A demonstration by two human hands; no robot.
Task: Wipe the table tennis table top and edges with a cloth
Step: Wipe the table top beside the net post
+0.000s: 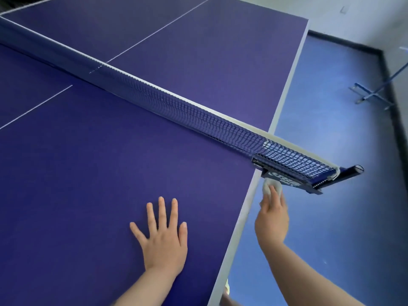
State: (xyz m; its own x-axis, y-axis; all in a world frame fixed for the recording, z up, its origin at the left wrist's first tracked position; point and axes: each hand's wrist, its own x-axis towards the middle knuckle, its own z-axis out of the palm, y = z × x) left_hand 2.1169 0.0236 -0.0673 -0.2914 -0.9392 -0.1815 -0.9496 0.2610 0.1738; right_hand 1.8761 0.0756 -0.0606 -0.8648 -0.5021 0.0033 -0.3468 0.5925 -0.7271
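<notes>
The wiping looks to be at the edge stage: the small white wadded cloth (272,188) presses against the pale side edge of the dark blue table tennis table (242,215), just below the blue net clamp (287,178). The right hand (272,219) pinches the cloth. The left hand (162,237) lies flat, fingers spread, on the top well short of the clamp, holding nothing. How much is already wiped cannot be told.

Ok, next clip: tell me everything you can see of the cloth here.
The cloth is small, white and bunched into a wad, soft-looking. The right hand holds it in its grip, fingers curled over it and hiding its lower part. It sits off the table's side edge, pressed up against the underside of the blue net clamp at the net's near end.
</notes>
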